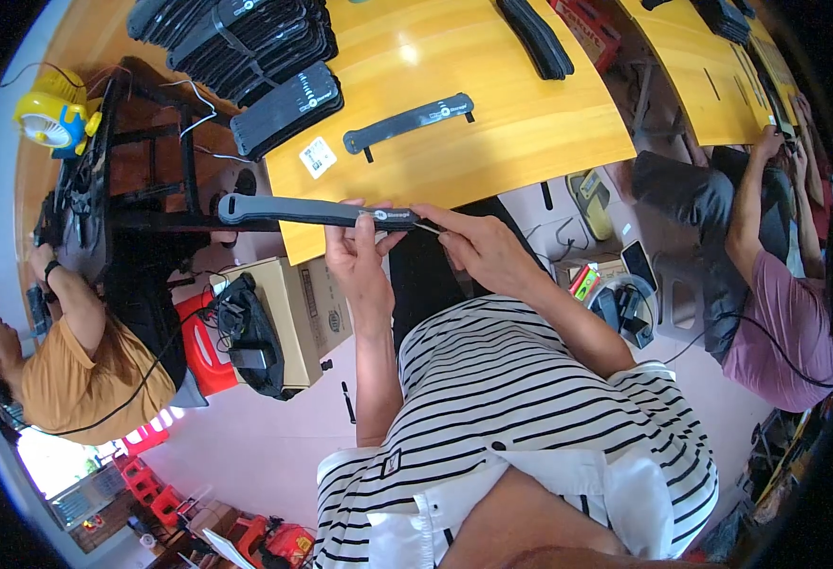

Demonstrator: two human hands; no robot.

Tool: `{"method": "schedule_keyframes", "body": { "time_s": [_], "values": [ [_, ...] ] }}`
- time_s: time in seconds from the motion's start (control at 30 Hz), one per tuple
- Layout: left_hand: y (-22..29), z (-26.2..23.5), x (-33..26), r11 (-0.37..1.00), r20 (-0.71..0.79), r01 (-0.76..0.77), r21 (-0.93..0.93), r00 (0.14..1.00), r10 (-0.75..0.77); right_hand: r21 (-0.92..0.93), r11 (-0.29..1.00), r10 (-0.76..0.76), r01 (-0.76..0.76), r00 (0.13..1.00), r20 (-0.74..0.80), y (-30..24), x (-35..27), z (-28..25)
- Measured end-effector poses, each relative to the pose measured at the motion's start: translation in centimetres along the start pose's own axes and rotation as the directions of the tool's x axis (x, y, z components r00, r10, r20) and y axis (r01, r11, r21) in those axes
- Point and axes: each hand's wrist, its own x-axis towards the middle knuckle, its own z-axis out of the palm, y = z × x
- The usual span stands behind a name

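Observation:
My left hand (pixel 364 266) is closed on a long flat black strap (pixel 288 210) at the near edge of the yellow table. The strap has a rounded slotted end at the left and white print near its right end. Close to that right end, the fingers of my right hand (pixel 492 254) pinch a slim, pale, metal-looking piece (pixel 428 228); its exact kind is hard to make out. A similar black strap (pixel 412 123) lies on the table beyond, with two small dark tabs sticking out below it.
Stacks of black straps (pixel 284 112) stand at the table's far left, with another stack (pixel 535 38) at the far right. A white label (pixel 317 157) lies on the yellow table (pixel 511 142). An open cardboard box (pixel 288 322) sits below left. People work at either side.

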Motion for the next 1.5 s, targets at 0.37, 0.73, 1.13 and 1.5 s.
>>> {"method": "schedule_keyframes", "body": {
  "time_s": [0.37, 0.73, 1.13, 1.5],
  "values": [
    [-1.1, 0.4, -0.1, 0.997, 0.019, -0.035, 0.071, 0.999, 0.034, -0.009, 1.000, -0.002, 0.002, 0.998, -0.059, 0.5, 0.2, 0.3],
    [0.0, 3.0, -2.2, 0.983, -0.119, -0.014, 0.180, 0.992, 0.036, 0.200, 0.978, -0.016, 0.054, 0.982, -0.190, 3.2, 1.4, -0.7],
    [-0.1, 0.2, -0.6, 0.975, 0.066, 0.170, -0.145, 0.985, -0.161, 0.077, 0.969, -0.236, 0.236, 0.972, -0.006, 0.5, -0.9, -2.0],
    [0.0, 0.3, -0.5, 0.979, 0.123, 0.177, -0.101, 0.979, -0.164, 0.014, 0.974, -0.224, 0.224, 0.974, 0.012, -0.1, -1.1, -2.7]
  ]
}}
